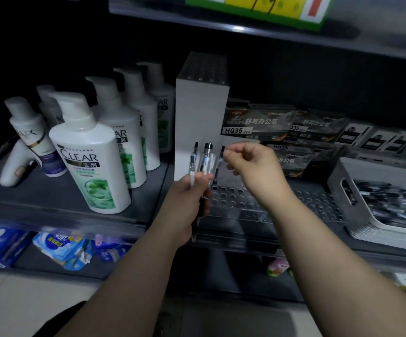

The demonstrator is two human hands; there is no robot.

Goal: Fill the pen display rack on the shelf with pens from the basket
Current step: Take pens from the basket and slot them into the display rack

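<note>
Dim shop shelving fills the view, and on the dark shelf (51,190) at chest height a clear pen display rack (236,200) lies low in front of a tall white box (200,113). Its rows of round holes look unfilled as far as the blur allows. The grey basket (338,183) sits at the right end of the shelf, just beside the rack, with a heap of dark pens inside.

The left hand (187,203) is clenched round a small bundle of pens (203,156), clicker ends up, held just above the rack's left edge. The right hand (253,166) pinches a single pen (219,164) near its top between thumb and fingertip. This pen hangs almost upright, with its tip close to the back row of holes; whether it is already inside one I cannot tell.

The step in hand seems to be seating this pen. To do it well, keep the pen vertical, aim at a corner hole in the back row, and let go only when the barrel stands on its own. Filling from the back forward should keep standing pens out of the way. The bundle should stay clear of the holes, and the shampoo bottles (90,154) on the left are far enough off not to matter.
</note>
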